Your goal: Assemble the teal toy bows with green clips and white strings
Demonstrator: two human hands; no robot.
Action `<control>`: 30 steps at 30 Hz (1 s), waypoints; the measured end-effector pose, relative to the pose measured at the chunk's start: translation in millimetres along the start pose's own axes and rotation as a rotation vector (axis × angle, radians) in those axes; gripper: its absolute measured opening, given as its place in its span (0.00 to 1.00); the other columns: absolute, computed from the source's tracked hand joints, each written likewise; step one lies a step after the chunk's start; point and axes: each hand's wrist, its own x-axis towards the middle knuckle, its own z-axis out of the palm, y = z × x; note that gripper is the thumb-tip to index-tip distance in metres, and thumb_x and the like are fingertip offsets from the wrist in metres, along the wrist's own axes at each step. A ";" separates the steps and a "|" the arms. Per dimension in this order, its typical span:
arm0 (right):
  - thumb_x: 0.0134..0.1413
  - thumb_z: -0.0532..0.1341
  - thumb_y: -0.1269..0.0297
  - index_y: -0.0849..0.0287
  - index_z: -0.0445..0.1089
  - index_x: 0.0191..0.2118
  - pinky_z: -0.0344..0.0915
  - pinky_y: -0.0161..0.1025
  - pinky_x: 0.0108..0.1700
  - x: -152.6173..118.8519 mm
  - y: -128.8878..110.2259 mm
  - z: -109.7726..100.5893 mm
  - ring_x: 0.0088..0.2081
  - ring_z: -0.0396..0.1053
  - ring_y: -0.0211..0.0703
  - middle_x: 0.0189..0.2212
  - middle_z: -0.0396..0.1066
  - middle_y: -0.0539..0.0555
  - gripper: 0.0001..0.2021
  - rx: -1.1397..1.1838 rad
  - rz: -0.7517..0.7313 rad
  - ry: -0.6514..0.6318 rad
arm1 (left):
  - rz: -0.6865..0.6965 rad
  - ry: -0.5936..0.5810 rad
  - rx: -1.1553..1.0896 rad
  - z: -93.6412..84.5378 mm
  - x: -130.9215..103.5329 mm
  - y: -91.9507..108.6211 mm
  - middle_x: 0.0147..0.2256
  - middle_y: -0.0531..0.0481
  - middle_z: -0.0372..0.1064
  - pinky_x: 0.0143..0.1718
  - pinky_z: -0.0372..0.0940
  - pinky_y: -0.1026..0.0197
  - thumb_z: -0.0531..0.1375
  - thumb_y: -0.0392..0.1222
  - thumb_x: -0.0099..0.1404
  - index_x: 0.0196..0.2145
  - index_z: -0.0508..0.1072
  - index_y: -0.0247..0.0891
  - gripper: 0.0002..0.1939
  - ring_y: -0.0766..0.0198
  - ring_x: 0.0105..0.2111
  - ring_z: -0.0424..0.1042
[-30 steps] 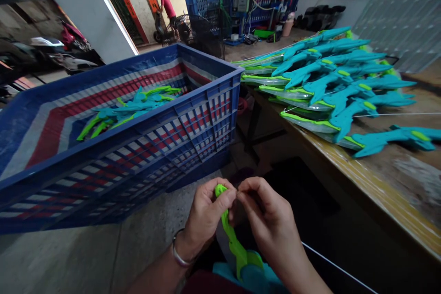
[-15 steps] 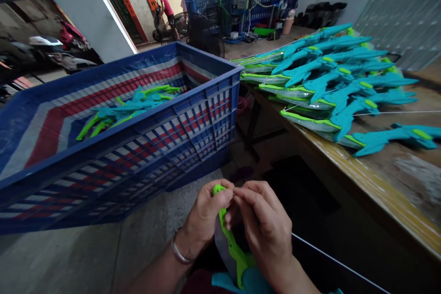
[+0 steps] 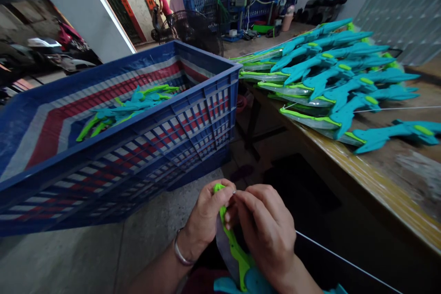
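My left hand [image 3: 203, 213], with a silver bangle on the wrist, is closed around the bright green tip of a bow-shaped plastic piece [image 3: 237, 257]. That piece is green along its upper arm, with a pale translucent part beside it and teal lower down near my lap. My right hand [image 3: 267, 225] pinches a white string close to the green tip; a bit of it shows between the fingertips. The string [image 3: 344, 259] reappears behind my right hand and runs to the lower right. Both hands nearly touch. The exact hold of the right fingertips is partly hidden.
A large blue crate [image 3: 206, 105] with a striped lining stands at left, several similar pieces [image 3: 134, 105] inside. On the table [image 3: 330, 161] at right, many more teal-and-green pieces [image 3: 344, 71] lie in overlapping rows. A fan [image 3: 203, 32] and two people are farther back.
My right hand has shifted slightly right, and a bit of white string now shows between the fingertips. In the background, one person has come into clearer view.
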 end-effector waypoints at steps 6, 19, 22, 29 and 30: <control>0.66 0.60 0.79 0.65 0.70 0.47 0.67 0.40 0.36 2.1 -7.0 -4.3 0.37 0.67 0.43 0.38 0.68 0.58 0.08 0.098 0.082 -0.030 | 0.073 0.067 0.025 3.3 -0.2 2.1 0.19 0.58 0.57 0.19 0.54 0.69 0.67 0.47 0.63 0.26 0.65 0.36 0.17 0.72 0.16 0.57; 0.68 0.58 0.79 0.62 0.71 0.45 0.67 0.34 0.34 9.9 -3.0 -10.3 0.34 0.68 0.39 0.35 0.67 0.54 0.08 0.201 0.154 -0.090 | 0.097 0.046 0.045 -0.5 -2.8 -4.4 0.17 0.58 0.60 0.16 0.56 0.71 0.66 0.48 0.66 0.30 0.68 0.36 0.15 0.72 0.15 0.58; 0.67 0.59 0.79 0.62 0.69 0.43 0.66 0.36 0.34 5.1 0.1 -4.8 0.33 0.66 0.39 0.34 0.66 0.53 0.06 0.120 0.100 -0.075 | 0.102 0.079 0.095 -1.3 -3.6 -3.2 0.17 0.57 0.62 0.16 0.57 0.71 0.66 0.49 0.65 0.31 0.70 0.35 0.15 0.73 0.15 0.59; 0.69 0.55 0.77 0.62 0.65 0.40 0.64 0.40 0.35 0.8 4.9 4.8 0.35 0.64 0.43 0.34 0.65 0.55 0.06 -0.059 0.030 -0.086 | 0.111 0.148 0.146 -3.4 -2.7 -8.0 0.20 0.56 0.64 0.17 0.58 0.70 0.67 0.51 0.64 0.31 0.70 0.35 0.17 0.72 0.16 0.61; 0.69 0.54 0.77 0.62 0.64 0.40 0.64 0.40 0.35 0.4 5.8 5.6 0.35 0.64 0.43 0.35 0.64 0.56 0.06 -0.075 0.022 -0.084 | 0.110 0.152 0.149 -3.5 -2.5 -9.3 0.20 0.56 0.64 0.18 0.58 0.70 0.67 0.51 0.64 0.31 0.70 0.35 0.16 0.72 0.17 0.62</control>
